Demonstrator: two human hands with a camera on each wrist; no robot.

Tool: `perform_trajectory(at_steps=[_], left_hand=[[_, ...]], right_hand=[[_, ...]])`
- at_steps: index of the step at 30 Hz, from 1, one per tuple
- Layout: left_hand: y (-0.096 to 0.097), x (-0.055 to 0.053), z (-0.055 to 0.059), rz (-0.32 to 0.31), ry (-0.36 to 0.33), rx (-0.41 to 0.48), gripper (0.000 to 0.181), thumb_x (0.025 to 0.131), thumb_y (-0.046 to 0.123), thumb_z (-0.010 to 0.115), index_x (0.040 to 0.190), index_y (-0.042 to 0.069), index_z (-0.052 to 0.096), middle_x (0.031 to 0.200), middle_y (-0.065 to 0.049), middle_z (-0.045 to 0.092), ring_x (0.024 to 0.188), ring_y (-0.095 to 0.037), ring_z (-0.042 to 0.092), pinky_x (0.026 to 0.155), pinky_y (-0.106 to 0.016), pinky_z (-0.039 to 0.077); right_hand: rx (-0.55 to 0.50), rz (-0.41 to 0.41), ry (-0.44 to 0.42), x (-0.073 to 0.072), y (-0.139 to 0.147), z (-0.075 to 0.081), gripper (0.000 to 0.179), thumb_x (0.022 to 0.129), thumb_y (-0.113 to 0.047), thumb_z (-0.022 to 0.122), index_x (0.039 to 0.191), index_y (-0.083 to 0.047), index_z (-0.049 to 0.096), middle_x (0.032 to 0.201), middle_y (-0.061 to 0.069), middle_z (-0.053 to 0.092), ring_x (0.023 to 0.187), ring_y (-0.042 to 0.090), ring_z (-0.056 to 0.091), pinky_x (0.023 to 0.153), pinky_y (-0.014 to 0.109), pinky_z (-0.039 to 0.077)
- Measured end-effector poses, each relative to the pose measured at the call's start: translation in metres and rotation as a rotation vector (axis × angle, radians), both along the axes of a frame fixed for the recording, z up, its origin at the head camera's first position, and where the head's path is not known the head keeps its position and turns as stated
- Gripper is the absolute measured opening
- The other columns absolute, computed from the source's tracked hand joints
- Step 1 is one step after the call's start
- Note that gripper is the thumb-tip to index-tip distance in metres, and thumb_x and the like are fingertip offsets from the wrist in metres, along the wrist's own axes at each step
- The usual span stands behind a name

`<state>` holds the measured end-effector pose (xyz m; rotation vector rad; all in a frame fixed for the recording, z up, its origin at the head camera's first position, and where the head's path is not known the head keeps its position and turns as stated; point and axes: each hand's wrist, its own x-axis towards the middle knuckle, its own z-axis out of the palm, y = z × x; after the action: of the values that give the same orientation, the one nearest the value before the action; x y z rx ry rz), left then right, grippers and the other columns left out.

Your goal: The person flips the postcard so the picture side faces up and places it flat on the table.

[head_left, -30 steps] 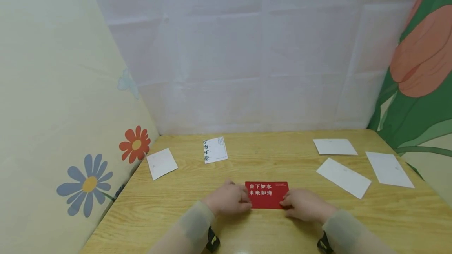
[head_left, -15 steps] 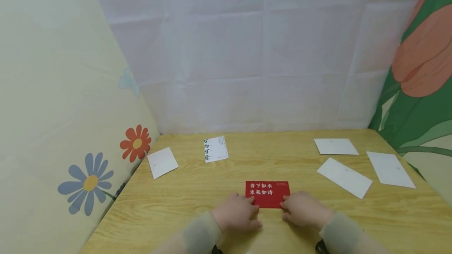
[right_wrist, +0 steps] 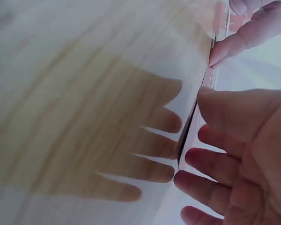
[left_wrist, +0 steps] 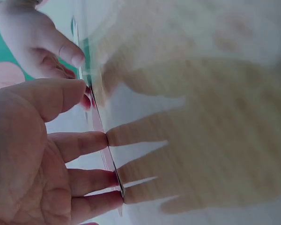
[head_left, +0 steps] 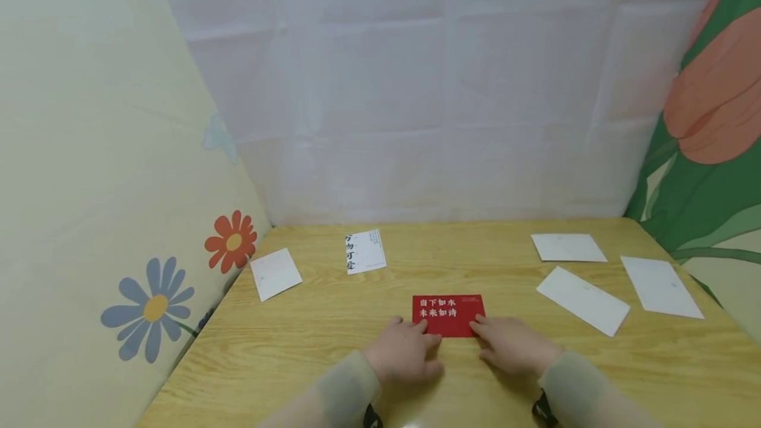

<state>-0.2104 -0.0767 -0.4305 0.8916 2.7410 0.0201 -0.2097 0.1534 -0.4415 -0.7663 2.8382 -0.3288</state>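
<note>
A red card (head_left: 448, 323) with white Chinese characters lies on the wooden table, its text facing up. My left hand (head_left: 404, 352) touches its near left corner with extended fingertips, the thumb off to the side. At the near right corner, the fingertips of my right hand (head_left: 511, 343) rest on the card. From the left wrist, the card shows edge-on as a thin strip (left_wrist: 113, 161), with the left fingers (left_wrist: 86, 180) straight against it. The right wrist view has the right fingers (right_wrist: 213, 164) fairly straight beside the same edge, the thumb close to it.
White cards lie around: one (head_left: 276, 274) at far left, one with black characters (head_left: 368, 251) at back, and several at right, including a slanted one (head_left: 582, 300). A white cloth (head_left: 440, 104) hangs behind the table (head_left: 464, 263), with flower-printed walls at both sides.
Both hands have shifted from the card's left and right sides to its near corners, the left one straightening its fingers. The red card has slid slightly away from me.
</note>
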Motion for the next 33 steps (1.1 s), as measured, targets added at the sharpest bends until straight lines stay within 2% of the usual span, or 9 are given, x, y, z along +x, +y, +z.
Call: perform_trajectory(at_steps=[5,12,15,22,28,33], left_hand=[[0.001,-0.008,-0.002,0.015,-0.002,0.022,0.055,0.09,0.059,0.05,0.133,0.025,0.058,0.14,-0.003,0.052,0.132,-0.024,0.045,0.108,-0.052,0.026],[0.004,-0.019,0.0,0.064,-0.005,0.041,0.056,0.091,0.059,0.049,0.134,0.025,0.057,0.142,0.0,0.05,0.135,-0.022,0.04,0.11,-0.056,0.02],[0.003,-0.025,0.001,0.086,-0.017,0.044,0.056,0.091,0.059,0.051,0.135,0.025,0.057,0.143,0.001,0.049,0.135,-0.022,0.04,0.11,-0.057,0.019],[-0.001,-0.038,-0.002,0.126,-0.007,0.067,0.054,0.091,0.056,0.049,0.136,0.025,0.056,0.145,0.0,0.047,0.136,-0.022,0.038,0.11,-0.059,0.018],[-0.002,-0.05,-0.006,0.161,-0.006,0.089,0.054,0.093,0.053,0.047,0.138,0.023,0.053,0.145,0.001,0.046,0.138,-0.022,0.036,0.11,-0.06,0.016],[-0.002,-0.063,-0.01,0.182,0.018,0.074,0.054,0.092,0.054,0.047,0.136,0.024,0.055,0.146,0.001,0.045,0.137,-0.021,0.036,0.11,-0.06,0.015]], right_hand=[[-0.063,-0.041,-0.025,-0.001,0.014,0.002,0.051,0.091,-0.025,0.065,0.136,-0.005,0.053,0.142,0.016,0.048,0.129,0.037,0.045,0.105,0.053,0.033],[-0.094,-0.028,0.058,-0.005,0.046,0.0,0.05,0.09,-0.023,0.066,0.132,0.001,0.055,0.137,0.025,0.048,0.124,0.045,0.046,0.102,0.058,0.034],[-0.087,-0.043,0.074,-0.006,0.059,0.0,0.05,0.089,-0.024,0.067,0.131,0.002,0.055,0.136,0.027,0.049,0.122,0.047,0.047,0.1,0.06,0.035],[-0.06,-0.132,0.058,-0.003,0.086,0.005,0.052,0.091,-0.03,0.065,0.134,-0.003,0.054,0.14,0.025,0.046,0.122,0.048,0.046,0.095,0.064,0.036],[-0.047,-0.16,0.037,-0.004,0.106,0.005,0.055,0.091,-0.033,0.064,0.135,-0.003,0.053,0.14,0.027,0.044,0.121,0.05,0.046,0.092,0.066,0.037],[-0.044,-0.181,0.054,-0.003,0.119,0.001,0.058,0.091,-0.034,0.064,0.136,-0.001,0.051,0.138,0.029,0.045,0.119,0.051,0.046,0.089,0.066,0.04]])
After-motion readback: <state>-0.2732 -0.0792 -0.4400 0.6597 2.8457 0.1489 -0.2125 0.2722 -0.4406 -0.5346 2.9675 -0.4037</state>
